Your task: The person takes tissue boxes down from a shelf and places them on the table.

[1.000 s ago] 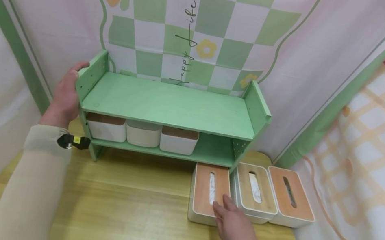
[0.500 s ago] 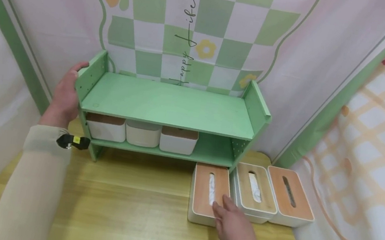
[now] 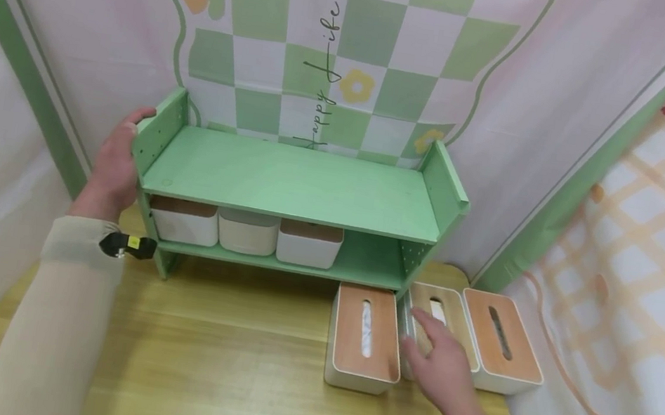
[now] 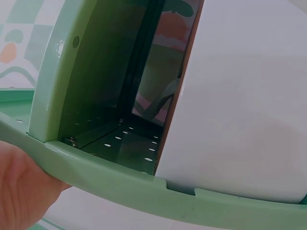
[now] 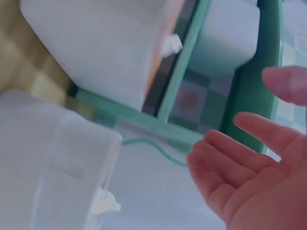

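My left hand [image 3: 114, 163] grips the left side panel of a green two-tier shelf [image 3: 298, 178]. In the left wrist view only part of that hand [image 4: 21, 189] shows, against the shelf's green edge. My right hand [image 3: 444, 365] hovers with spread fingers over a tissue box with a pale wood lid [image 3: 463, 325], hiding part of its lid and slot. Left of that hand, a tissue box with a reddish wood lid [image 3: 349, 337] stands at the shelf's front right. The right wrist view shows the right hand [image 5: 254, 167] holding nothing, fingers slightly bent.
Another reddish-lidded box [image 3: 521, 337] stands at the far right, beside the curtain [image 3: 601, 295]. Three boxes sit on the lower tier: a white one [image 3: 183, 225], a cream one [image 3: 247, 234] and another white one [image 3: 307, 250]. Underneath is a wooden table [image 3: 209, 360].
My right hand has left the nearer reddish-lidded box and shifted right, over the pale-lidded one. The left hand stays on the shelf's side panel.
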Demonstrator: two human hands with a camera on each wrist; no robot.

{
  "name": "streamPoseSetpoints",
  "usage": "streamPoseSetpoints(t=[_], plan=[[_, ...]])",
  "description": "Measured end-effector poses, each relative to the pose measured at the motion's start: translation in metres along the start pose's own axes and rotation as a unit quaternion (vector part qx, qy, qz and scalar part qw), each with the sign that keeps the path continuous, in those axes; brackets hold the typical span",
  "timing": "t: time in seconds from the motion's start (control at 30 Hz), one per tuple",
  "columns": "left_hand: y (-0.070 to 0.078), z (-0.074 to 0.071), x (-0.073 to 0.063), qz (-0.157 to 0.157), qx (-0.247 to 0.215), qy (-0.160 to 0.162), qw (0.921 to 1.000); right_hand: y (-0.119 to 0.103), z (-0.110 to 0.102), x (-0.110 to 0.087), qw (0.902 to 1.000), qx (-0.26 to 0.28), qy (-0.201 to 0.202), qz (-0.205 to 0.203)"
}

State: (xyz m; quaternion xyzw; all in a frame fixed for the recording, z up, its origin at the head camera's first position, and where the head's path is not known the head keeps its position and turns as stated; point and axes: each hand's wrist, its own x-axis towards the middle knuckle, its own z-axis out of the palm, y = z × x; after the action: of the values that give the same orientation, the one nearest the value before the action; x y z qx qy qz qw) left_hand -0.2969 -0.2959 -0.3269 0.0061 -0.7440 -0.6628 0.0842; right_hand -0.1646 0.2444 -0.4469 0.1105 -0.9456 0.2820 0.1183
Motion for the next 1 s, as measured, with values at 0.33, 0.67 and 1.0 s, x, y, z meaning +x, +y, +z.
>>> streamPoseSetpoints(t=[0.33, 0.67, 1.0], plan=[[0.001, 0.001, 0.001, -0.003, 0.004, -0.001, 1.0000, 0.009, -0.030, 0.046, 0.9713, 0.220, 0.065, -0.064], [0.005, 0.002, -0.002, -0.008, -0.008, -0.001, 0.9999, -0.023, -0.053, 0.082, 0.9384, 0.328, 0.057, -0.091], [0.002, 0.001, -0.001, -0.007, -0.010, 0.002, 0.9999, -0.017, -0.061, 0.135, 0.9083, 0.389, 0.109, -0.109]])
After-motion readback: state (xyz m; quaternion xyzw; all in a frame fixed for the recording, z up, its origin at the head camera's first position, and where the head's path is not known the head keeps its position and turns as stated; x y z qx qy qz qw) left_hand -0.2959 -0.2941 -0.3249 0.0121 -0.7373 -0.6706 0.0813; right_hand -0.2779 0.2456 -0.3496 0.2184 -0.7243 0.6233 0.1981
